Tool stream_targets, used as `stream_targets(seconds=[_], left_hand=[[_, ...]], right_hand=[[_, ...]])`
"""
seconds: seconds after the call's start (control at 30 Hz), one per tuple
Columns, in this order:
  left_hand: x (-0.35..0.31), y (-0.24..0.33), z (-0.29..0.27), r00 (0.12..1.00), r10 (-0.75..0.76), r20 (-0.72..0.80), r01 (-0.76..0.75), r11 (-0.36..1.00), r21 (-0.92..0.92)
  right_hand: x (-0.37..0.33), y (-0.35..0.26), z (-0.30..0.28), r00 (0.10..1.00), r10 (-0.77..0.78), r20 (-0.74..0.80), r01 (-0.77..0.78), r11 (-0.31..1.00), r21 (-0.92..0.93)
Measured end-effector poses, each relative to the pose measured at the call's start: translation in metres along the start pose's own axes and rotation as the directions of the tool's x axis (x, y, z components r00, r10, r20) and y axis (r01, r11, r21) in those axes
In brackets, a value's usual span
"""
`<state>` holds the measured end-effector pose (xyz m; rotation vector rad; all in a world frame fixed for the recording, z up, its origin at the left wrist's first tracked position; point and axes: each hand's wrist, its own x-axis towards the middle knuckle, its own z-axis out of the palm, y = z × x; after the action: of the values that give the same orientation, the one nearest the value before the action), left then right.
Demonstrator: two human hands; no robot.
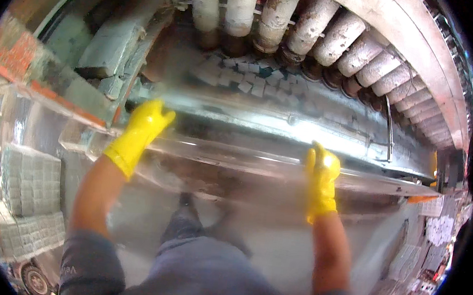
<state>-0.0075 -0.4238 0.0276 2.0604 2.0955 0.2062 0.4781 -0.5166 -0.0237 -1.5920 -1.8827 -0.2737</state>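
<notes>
My left hand (146, 122), in a yellow rubber glove, is over the left end of a long machine bed, close to a wet, shiny strip (239, 113). Its thumb and fingers are apart, and no held object shows between them. My right hand (323, 171), gloved alike, is at the bed's front rail (236, 157), farther right. Its fingers are curled in at the strip's near side; whatever they may grip is hidden. Bright glare lies on the strip between the hands. Pale, flat, squarish pieces (257, 86) lie scattered behind it.
A row of thick, stained cylinders (281, 22) stands along the bed's far side beneath a curved beam (414, 39). A grey block-shaped housing (112, 43) is at the left. Stacked grey blocks (31, 180) stand at the lower left near a wheel (35, 280). Wet floor (274, 238) shows below.
</notes>
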Motion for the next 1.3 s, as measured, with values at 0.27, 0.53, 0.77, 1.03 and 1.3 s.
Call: stream_targets(seconds=[0.27, 0.53, 0.77, 1.03, 1.3], left_hand=[[-0.015, -0.013, 0.037, 0.944, 0.326, -0.057, -0.331, 0.933, -0.141], [-0.011, 0.017, 0.035, 0.713, 0.695, -0.094, -0.697, 0.687, -0.206], [0.07, 0.015, 0.085, 0.624, 0.77, -0.132, -0.78, 0.624, -0.047], [0.162, -0.035, 0.131, 0.937, 0.344, -0.06, -0.324, 0.92, 0.22], [0.183, -0.038, 0.174, 0.988, 0.151, 0.029, -0.153, 0.955, 0.255]], right_hand=[[-0.024, -0.01, -0.007, 1.0, 0.031, 0.0, -0.031, 0.988, -0.15], [-0.037, -0.019, -0.018, 0.996, 0.076, 0.045, -0.066, 0.981, -0.184], [-0.047, -0.025, -0.037, 0.984, 0.116, 0.136, -0.09, 0.979, -0.181], [-0.047, -0.031, -0.059, 0.974, 0.149, 0.173, -0.122, 0.98, -0.16], [-0.024, -0.041, -0.058, 0.968, 0.175, 0.182, -0.159, 0.982, -0.099]])
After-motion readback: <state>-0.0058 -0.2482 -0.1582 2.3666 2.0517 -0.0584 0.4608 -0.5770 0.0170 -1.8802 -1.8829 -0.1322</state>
